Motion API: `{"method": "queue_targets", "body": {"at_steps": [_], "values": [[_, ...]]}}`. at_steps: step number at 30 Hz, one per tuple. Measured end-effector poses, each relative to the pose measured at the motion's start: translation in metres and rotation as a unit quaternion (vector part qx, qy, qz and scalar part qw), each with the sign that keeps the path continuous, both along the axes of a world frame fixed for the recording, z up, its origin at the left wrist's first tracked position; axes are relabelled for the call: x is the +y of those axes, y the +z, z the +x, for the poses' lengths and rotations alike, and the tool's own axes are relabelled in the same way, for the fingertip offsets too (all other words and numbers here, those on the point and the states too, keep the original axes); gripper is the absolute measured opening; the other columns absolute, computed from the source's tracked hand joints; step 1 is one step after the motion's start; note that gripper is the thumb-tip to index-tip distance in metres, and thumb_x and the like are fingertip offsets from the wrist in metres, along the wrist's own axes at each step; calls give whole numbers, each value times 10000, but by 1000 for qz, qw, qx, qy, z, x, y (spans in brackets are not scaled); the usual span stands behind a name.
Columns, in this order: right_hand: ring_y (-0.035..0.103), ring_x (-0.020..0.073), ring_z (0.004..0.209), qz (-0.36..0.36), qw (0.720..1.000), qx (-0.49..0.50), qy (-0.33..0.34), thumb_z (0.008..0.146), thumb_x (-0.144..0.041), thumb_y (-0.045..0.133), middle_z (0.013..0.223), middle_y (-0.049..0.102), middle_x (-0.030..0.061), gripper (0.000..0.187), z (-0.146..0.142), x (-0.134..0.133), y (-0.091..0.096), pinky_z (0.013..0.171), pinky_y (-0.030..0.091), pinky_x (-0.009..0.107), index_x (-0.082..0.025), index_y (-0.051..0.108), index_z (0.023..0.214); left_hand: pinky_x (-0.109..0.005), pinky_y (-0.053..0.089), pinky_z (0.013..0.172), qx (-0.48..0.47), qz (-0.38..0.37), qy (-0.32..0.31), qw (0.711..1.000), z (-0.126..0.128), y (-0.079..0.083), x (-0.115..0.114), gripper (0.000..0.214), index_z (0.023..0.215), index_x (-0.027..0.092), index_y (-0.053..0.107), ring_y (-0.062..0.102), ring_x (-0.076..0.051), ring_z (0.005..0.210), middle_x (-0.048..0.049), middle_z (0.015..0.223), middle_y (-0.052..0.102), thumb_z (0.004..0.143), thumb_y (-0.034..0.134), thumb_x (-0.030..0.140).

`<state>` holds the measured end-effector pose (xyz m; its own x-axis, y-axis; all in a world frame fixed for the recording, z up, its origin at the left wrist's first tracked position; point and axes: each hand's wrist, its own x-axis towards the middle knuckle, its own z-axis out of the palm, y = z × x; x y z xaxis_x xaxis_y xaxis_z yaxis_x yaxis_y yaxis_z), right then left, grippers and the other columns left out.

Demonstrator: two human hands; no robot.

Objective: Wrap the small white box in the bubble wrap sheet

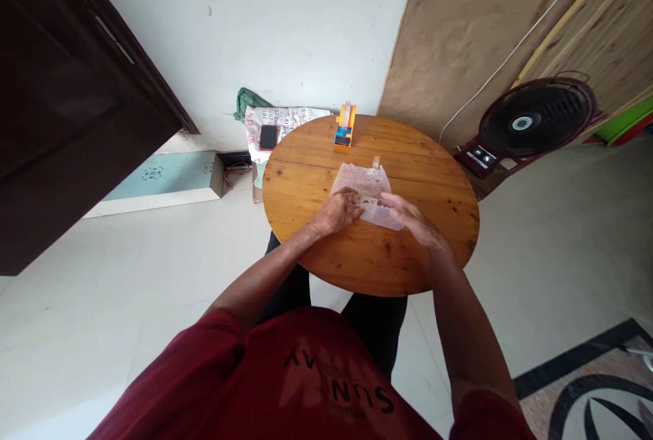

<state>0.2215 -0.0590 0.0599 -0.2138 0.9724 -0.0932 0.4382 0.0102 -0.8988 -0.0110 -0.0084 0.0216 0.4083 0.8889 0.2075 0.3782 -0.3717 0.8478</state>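
A sheet of bubble wrap (pixel 360 178) lies on the round wooden table, with a small flat cream item with red marks (pixel 368 200) on its middle. I cannot make out what kind of item it is. My left hand (pixel 339 211) rests at the item's left end, thumb and fingers curled about it. At the other end, my right hand (pixel 411 217) reaches over the bubble wrap's right side, fingers stretched and close to the item. A short strip of tape (pixel 376 162) sticks up at the wrap's far edge.
An orange tape dispenser (pixel 345 126) stands near the far edge of the wooden table (pixel 428 168). Behind it on the left, a phone (pixel 268 137) lies on a printed white sack (pixel 290 117). A dark round fan heater (pixel 535 117) stands to the right. A dark door (pixel 66 100) is at left.
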Motion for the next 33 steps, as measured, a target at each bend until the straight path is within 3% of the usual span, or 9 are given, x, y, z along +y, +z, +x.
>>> {"method": "queue_targets", "body": {"at_steps": [3, 7, 13, 19, 24, 29, 33], "values": [[660, 289, 1133, -1, 999, -49, -13, 760, -445, 742, 1295, 697, 68, 613, 2, -2, 0, 992, 501, 436, -264, 620, 1333, -390, 526, 877, -5, -4, 18, 1000, 10, 0, 15, 129, 712, 187, 628, 637, -224, 869, -90, 959, 676, 728, 737, 255], [667, 219, 842, 25, 997, -41, -64, 808, -453, 648, 929, 739, 42, 326, 1, 6, -22, 799, 507, 350, -190, 719, 986, -324, 499, 734, -17, -40, 28, 999, 18, -3, 22, 120, 781, 170, 662, 598, -182, 750, -48, 813, 654, 729, 732, 253], [598, 177, 723, 14, 994, 31, -105, 837, -540, 602, 803, 687, 5, 371, 9, 16, -48, 675, 443, 286, -191, 716, 893, -229, 351, 558, -53, -117, 32, 991, 24, 0, 23, 93, 703, 160, 618, 440, -92, 576, 37, 616, 534, 721, 691, 214], [518, 159, 658, 12, 996, -8, -88, 876, -538, 557, 707, 602, -8, 365, 4, 5, -30, 627, 387, 283, -202, 651, 768, -208, 311, 532, -103, -165, 18, 981, 21, -3, 13, 108, 709, 155, 606, 394, -67, 545, 54, 596, 504, 724, 685, 227], [453, 145, 631, 12, 995, -77, -56, 909, -507, 509, 657, 515, -21, 379, -4, -10, -12, 596, 331, 289, -210, 526, 674, -209, 401, 604, -141, -178, 16, 974, 14, -7, -4, 127, 694, 143, 610, 524, -86, 663, -26, 816, 670, 714, 691, 239], [434, 148, 632, 56, 986, -122, -99, 912, -471, 484, 634, 485, -16, 382, -12, -16, -14, 600, 312, 297, -218, 443, 629, -206, 398, 579, -150, -196, 30, 968, 11, -5, -9, 122, 663, 135, 602, 531, -80, 653, -49, 879, 687, 713, 674, 219], [449, 153, 615, 64, 980, -136, -129, 884, -492, 496, 611, 518, -10, 382, -15, -14, -22, 593, 320, 298, -222, 471, 616, -195, 371, 540, -154, -209, 38, 965, 12, -5, -8, 140, 645, 146, 571, 486, -63, 579, -8, 736, 642, 696, 686, 208]]}}
